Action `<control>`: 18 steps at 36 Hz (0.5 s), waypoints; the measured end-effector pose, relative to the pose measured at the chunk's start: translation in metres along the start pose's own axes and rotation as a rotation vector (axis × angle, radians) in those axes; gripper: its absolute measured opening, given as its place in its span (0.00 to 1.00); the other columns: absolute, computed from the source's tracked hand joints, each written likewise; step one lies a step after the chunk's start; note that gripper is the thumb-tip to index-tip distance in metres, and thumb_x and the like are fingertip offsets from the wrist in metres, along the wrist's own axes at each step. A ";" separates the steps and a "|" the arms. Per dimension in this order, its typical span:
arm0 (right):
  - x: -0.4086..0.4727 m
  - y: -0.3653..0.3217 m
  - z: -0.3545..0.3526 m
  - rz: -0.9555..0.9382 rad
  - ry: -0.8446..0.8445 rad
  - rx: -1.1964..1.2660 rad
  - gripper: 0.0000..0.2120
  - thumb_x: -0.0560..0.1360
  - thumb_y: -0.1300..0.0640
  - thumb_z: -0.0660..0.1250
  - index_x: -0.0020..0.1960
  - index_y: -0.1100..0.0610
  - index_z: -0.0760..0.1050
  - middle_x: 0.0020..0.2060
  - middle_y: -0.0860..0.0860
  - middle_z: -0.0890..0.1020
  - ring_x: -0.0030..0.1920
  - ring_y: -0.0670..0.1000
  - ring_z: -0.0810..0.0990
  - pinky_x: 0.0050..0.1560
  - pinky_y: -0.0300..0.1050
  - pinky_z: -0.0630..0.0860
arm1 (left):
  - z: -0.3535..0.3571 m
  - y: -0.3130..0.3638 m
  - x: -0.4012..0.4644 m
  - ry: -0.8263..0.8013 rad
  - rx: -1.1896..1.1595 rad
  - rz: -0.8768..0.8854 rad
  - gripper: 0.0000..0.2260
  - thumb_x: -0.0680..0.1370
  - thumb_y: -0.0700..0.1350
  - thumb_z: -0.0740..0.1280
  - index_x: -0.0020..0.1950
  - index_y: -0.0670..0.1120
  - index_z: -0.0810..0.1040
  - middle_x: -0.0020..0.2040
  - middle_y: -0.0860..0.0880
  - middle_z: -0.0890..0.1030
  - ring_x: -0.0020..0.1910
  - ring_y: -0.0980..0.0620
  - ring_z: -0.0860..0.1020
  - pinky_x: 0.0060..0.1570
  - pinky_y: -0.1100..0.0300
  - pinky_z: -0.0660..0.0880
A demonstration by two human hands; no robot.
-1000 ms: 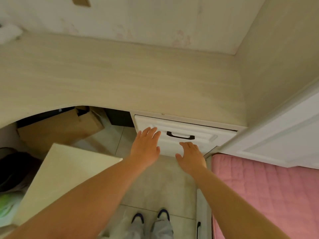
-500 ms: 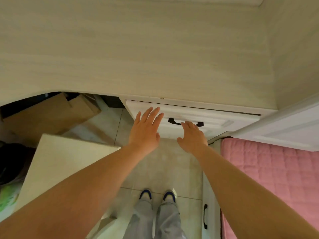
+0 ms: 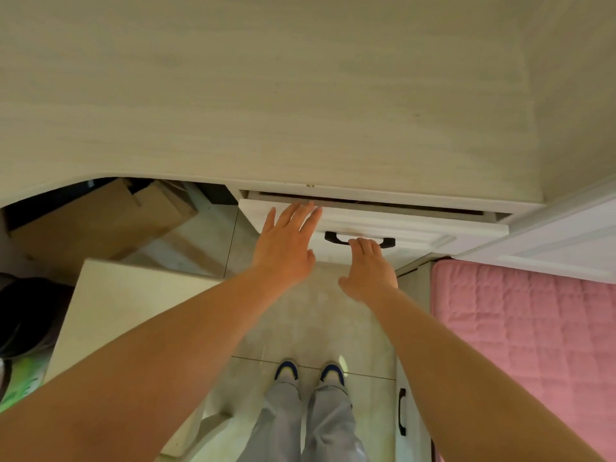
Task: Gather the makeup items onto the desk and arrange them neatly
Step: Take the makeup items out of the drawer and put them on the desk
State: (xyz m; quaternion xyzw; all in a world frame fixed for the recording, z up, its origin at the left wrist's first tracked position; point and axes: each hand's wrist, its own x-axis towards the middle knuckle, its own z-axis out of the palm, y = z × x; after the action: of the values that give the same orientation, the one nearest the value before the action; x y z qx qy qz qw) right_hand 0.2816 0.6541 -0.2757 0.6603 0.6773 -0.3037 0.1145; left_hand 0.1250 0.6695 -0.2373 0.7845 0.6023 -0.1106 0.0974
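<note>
- Pale wood desk [image 3: 266,95] fills the top; white drawer [image 3: 416,228] under its edge, ajar.
- right hand [image 3: 368,270] fingers hooked on drawer's black handle [image 3: 360,241].
- left hand [image 3: 285,248] flat, released, fingertips touching drawer front.
- Cardboard box [image 3: 110,218] left of drawer, pink quilt [image 3: 523,338] right.
- Makeup items not visible.

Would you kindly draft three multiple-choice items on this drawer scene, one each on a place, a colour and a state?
1. Where are the right hand's fingers?
A. on the drawer handle
B. on the pink mattress
C. on the desk top

2. What colour is the handle?
A. white
B. black
C. pink

3. How does the drawer stand?
A. shut flush
B. pulled out slightly
C. removed

Answers:
1 A, the fingers curl over the bar.
2 B, a dark bar on a white front.
3 B, a narrow dark gap shows behind the front; the left hand lies flat beside it.
</note>
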 end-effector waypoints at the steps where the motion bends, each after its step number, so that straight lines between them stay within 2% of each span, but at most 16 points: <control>1: -0.002 0.000 0.001 -0.002 -0.002 -0.003 0.36 0.73 0.55 0.62 0.75 0.56 0.48 0.74 0.48 0.53 0.75 0.49 0.48 0.67 0.46 0.65 | 0.000 0.000 0.000 -0.002 0.001 -0.004 0.31 0.80 0.51 0.57 0.77 0.50 0.42 0.77 0.52 0.45 0.76 0.51 0.45 0.74 0.49 0.43; 4: -0.008 0.001 0.003 -0.010 -0.007 -0.006 0.36 0.73 0.55 0.62 0.75 0.55 0.47 0.74 0.48 0.52 0.75 0.49 0.48 0.67 0.46 0.66 | 0.001 0.000 0.000 0.018 -0.013 -0.005 0.29 0.80 0.53 0.55 0.77 0.49 0.45 0.77 0.51 0.50 0.76 0.50 0.48 0.74 0.48 0.46; 8: -0.016 -0.001 0.006 -0.004 -0.033 0.013 0.37 0.74 0.54 0.62 0.76 0.55 0.46 0.75 0.49 0.50 0.76 0.49 0.46 0.69 0.47 0.64 | -0.002 0.005 0.002 0.076 -0.077 -0.029 0.24 0.80 0.53 0.55 0.75 0.49 0.56 0.72 0.50 0.62 0.72 0.49 0.58 0.72 0.49 0.52; 11: -0.022 -0.002 0.007 -0.002 -0.038 0.028 0.34 0.76 0.55 0.60 0.76 0.56 0.47 0.74 0.50 0.52 0.75 0.50 0.48 0.68 0.46 0.63 | -0.006 0.009 0.005 0.086 -0.111 -0.046 0.20 0.80 0.52 0.55 0.72 0.48 0.63 0.67 0.48 0.68 0.66 0.46 0.65 0.68 0.53 0.58; 14: -0.030 -0.006 0.006 -0.017 -0.013 0.028 0.27 0.77 0.56 0.59 0.74 0.57 0.55 0.72 0.52 0.59 0.73 0.52 0.56 0.67 0.46 0.65 | -0.007 0.012 0.002 0.079 -0.164 -0.077 0.18 0.80 0.52 0.56 0.69 0.48 0.67 0.64 0.47 0.70 0.62 0.45 0.67 0.64 0.54 0.63; 18: -0.046 -0.007 0.002 -0.092 0.138 0.082 0.18 0.78 0.57 0.56 0.68 0.56 0.67 0.62 0.52 0.73 0.62 0.53 0.72 0.57 0.45 0.70 | -0.004 0.014 -0.005 0.069 -0.192 -0.099 0.18 0.80 0.52 0.58 0.68 0.48 0.68 0.64 0.47 0.71 0.62 0.46 0.67 0.64 0.54 0.63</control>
State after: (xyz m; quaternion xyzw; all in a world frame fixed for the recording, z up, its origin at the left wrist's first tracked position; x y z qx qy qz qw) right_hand 0.2786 0.6148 -0.2498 0.6521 0.7000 -0.2900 0.0263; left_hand 0.1381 0.6626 -0.2319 0.7440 0.6513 -0.0301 0.1458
